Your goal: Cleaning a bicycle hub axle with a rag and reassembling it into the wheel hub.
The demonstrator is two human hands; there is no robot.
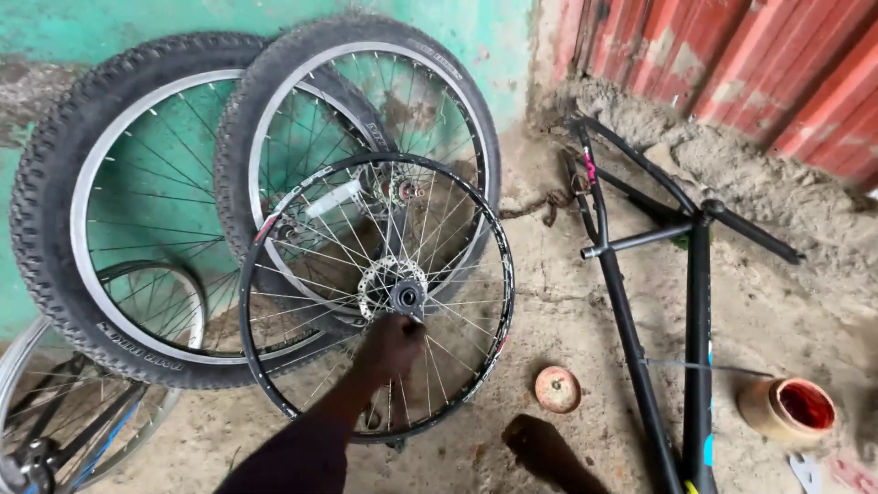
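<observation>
Nearest the camera, one hand (389,348), on a dark sleeve, grips the hub (405,295) of a bare black rim (375,297) standing upright on the dirt floor (549,329). Which hand it is cannot be told. Two tyred wheels (137,206) lean on the green wall behind. One bicycle frame (658,302), one lid (557,389) and one open tin (788,409) lie to the right.

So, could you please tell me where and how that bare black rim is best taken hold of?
Probably at the top arc of the bare rim, coming from above with fingers hooked between spokes. It stands upright against two tyred wheels, so the top edge is free and the lower edge sits on the ground. The left hand is at the hub, which steadies it but offers a small, crowded grip.
</observation>
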